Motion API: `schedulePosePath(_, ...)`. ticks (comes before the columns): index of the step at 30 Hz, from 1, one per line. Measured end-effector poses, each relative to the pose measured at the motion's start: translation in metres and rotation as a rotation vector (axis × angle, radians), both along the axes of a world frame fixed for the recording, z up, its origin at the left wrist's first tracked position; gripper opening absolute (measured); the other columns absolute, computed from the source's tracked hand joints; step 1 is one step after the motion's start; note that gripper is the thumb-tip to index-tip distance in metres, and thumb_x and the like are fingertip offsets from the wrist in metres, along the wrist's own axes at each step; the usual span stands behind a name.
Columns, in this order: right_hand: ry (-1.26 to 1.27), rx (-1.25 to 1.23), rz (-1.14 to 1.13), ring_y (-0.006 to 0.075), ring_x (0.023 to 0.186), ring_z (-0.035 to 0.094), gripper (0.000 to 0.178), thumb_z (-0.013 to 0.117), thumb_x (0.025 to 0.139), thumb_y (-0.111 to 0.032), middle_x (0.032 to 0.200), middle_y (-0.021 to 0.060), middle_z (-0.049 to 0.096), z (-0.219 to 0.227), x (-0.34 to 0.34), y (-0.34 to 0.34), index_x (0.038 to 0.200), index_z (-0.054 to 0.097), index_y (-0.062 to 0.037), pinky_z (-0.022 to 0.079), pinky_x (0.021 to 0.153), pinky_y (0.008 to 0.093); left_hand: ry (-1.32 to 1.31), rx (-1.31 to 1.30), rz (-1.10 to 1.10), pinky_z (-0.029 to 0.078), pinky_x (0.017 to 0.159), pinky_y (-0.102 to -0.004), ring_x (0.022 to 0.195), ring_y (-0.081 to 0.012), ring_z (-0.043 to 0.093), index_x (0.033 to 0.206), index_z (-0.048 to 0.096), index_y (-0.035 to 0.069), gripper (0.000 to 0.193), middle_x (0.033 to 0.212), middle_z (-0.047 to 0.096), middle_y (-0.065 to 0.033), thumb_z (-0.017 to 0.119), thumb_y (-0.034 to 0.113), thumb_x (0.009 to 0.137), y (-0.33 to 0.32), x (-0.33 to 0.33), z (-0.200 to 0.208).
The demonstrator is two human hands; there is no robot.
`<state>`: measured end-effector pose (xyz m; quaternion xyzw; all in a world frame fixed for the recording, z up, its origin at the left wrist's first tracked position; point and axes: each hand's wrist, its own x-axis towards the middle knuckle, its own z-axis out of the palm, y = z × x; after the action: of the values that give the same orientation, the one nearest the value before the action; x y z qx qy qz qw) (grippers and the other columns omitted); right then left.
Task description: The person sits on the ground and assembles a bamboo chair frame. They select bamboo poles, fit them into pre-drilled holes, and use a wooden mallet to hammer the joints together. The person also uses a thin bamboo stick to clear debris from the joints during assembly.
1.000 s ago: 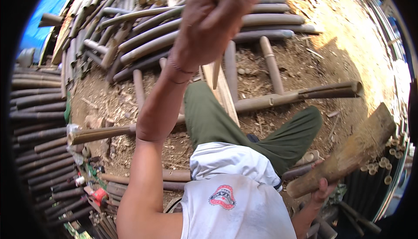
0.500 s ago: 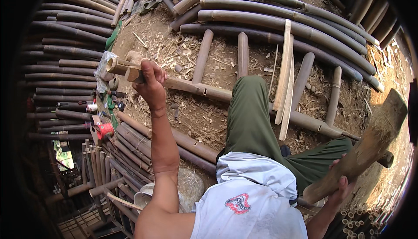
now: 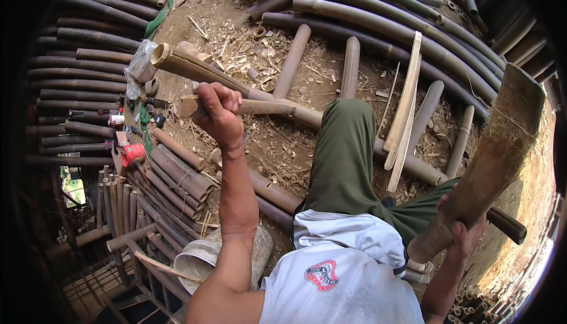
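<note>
My left hand [image 3: 221, 111] is closed around a brown wooden handle [image 3: 190, 107], whose blunt end sticks out past the thumb. The handle's other side runs toward a slotted bamboo pole [image 3: 195, 67]; whether the two touch, I cannot tell. This pole lies across the ground and passes beneath my bent leg. At the right, my right hand [image 3: 463, 229] grips a thick club-shaped wooden mallet [image 3: 493, 153] around its lower part. The mallet is tilted, its broad, frayed head up and to the right.
Long bamboo poles [image 3: 378, 26] lie at the back, with shorter crosspieces [image 3: 292, 61] before them. Split strips [image 3: 404, 100] lean across the pole. Stacked bamboo [image 3: 88, 79] fills the left. A pale bucket [image 3: 198, 265] lies by my left arm, and a red container [image 3: 132, 154] farther left.
My left hand has shifted slightly right and down, and the handle now sits farther below the pole's open end. The mallet has come up and a little left. The whole view has shifted.
</note>
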<state>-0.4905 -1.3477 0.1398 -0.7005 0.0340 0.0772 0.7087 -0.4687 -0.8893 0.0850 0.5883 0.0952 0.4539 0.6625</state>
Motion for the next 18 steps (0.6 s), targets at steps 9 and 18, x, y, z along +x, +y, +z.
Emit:
schedulePosePath(9,0.04,-0.065,0.194,0.0294,0.104,0.067,0.105,0.091,0.065,-0.045,0.117,0.0204,0.061,-0.002,0.028,0.01,0.139,0.035,0.0045,0.056,0.088,0.0403,0.05,0.013,0.057,0.039,0.053,-0.0282,0.051,-0.0086,0.036,0.077,0.048,0.009,0.046,0.061,0.038,0.0029,0.048,0.046,0.105,0.003,-0.004,-0.003)
schedulePosePath(18,-1.102,-0.329,0.381,0.0345,0.117,0.06,0.108,0.089,0.062,-0.02,0.133,0.0187,0.056,0.093,0.144,0.205,0.153,0.032,-0.0073,0.052,0.098,0.0447,0.152,0.129,0.097,0.04,0.047,-0.0238,0.054,-0.0072,0.051,0.078,0.059,0.004,0.042,0.066,0.057,0.0009,0.063,0.039,0.099,-0.004,0.033,-0.02)
